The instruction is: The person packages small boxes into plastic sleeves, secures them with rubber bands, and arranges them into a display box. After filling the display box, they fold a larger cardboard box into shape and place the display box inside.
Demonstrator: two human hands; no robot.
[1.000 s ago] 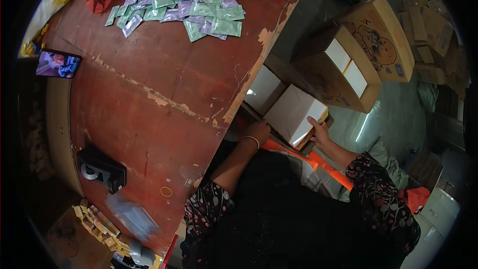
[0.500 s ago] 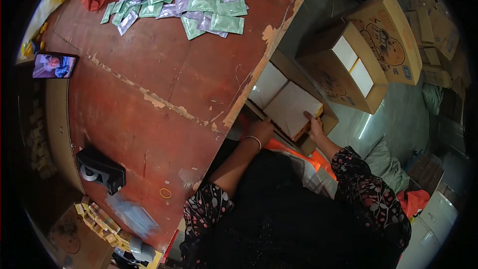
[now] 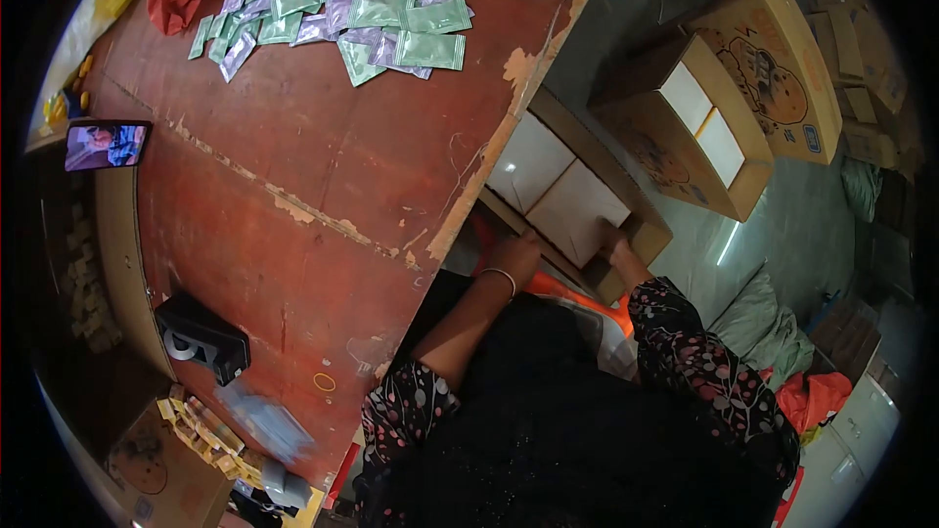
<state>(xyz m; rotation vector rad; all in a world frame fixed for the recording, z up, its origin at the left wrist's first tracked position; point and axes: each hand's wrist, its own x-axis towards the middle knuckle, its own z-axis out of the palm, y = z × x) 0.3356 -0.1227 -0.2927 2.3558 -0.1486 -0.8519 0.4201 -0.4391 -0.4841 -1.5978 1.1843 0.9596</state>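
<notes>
Beside the table edge stands an open cardboard box (image 3: 653,240) with two white-topped packs inside. My left hand (image 3: 515,254), with a bangle at the wrist, is at the near side of the box, its fingers dark and partly hidden near the nearer white pack (image 3: 579,213). At that pack's right end is my right hand (image 3: 618,246), its fingers bent against the pack's edge; shadow hides the fingertips. The other white pack (image 3: 530,161) lies further up in the box, partly under the table edge in view.
Green and purple sachets (image 3: 430,49) lie on the red table (image 3: 264,137), with a phone (image 3: 108,145) and a black tape dispenser (image 3: 202,340) at its left. Another open box (image 3: 685,127) with white packs stands on the floor beside a large carton (image 3: 782,68).
The nearer white pack sits lower in the box. My right hand has moved down and slightly left with it. The whole view has shifted a little.
</notes>
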